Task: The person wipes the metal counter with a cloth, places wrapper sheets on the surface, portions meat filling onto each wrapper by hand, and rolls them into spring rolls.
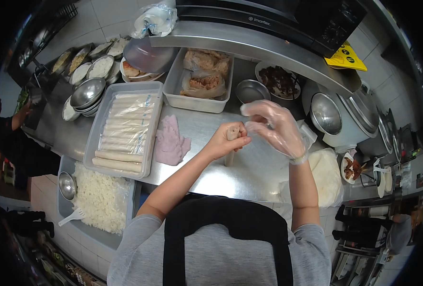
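Note:
My bare left hand (226, 140) is wrapped round a pale roll (233, 133), whose end shows above the fist over the steel counter. To its right, my right hand (274, 128) wears a clear plastic glove, its fingers curved and apart with nothing seen between them. A tray of pale rolls (126, 125) under plastic film stands to the left, with a crumpled pink cloth (171, 141) beside it. Behind my hands is a small metal bowl (253, 91).
A plastic container (196, 102) holds bagged food. A tub of white rice (99, 198) sits at lower left. Metal bowls (326, 113) and pots line the right. A shelf edge (268, 51) hangs above the counter. Another person (18, 143) stands far left.

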`<state>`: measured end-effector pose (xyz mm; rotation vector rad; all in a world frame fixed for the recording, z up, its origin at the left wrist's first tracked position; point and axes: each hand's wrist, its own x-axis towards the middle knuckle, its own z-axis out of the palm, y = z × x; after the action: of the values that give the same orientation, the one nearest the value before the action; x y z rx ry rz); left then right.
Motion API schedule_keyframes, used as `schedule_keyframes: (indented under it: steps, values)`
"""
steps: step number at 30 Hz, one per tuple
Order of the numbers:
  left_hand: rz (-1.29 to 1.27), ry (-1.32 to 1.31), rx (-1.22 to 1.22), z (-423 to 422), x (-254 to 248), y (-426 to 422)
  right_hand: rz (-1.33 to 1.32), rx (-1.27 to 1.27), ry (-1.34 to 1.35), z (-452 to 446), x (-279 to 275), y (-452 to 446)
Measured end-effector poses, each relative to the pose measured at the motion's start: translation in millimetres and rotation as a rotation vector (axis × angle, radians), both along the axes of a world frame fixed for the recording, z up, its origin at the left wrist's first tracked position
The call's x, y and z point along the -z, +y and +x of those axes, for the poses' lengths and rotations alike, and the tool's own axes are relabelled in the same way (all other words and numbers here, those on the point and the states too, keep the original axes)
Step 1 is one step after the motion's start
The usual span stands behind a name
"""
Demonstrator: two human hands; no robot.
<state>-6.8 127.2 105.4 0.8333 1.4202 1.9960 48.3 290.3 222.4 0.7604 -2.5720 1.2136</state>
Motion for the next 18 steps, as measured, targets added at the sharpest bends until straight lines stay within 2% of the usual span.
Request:
schedule_keyframes:
  steps: [2, 4, 6, 10, 12, 18]
  values:
    - [-0.009, 0.044, -0.083, 3, 0, 4, -0.011, 0.197, 0.173, 14, 12, 6]
    - [-0.018, 0.092, -0.166, 6, -7, 10, 0.036, 0.214, 0.249, 27, 38, 8]
    - [0.089, 0.265, -0.410, 8, -11, 17, 0.083, 0.273, 0.516, 39, 61, -4]
    - [0.037, 0.291, -0.442, 5, -5, 18, 0.180, 0.290, 0.535, 44, 82, -25]
    - [-0.018, 0.351, -0.526, 4, -3, 17, 0.185, 0.384, 0.539, 37, 90, -29]
    - [0.016, 0.309, -0.532, 2, -4, 17, 0.302, 0.413, 0.639, 16, 87, -30]
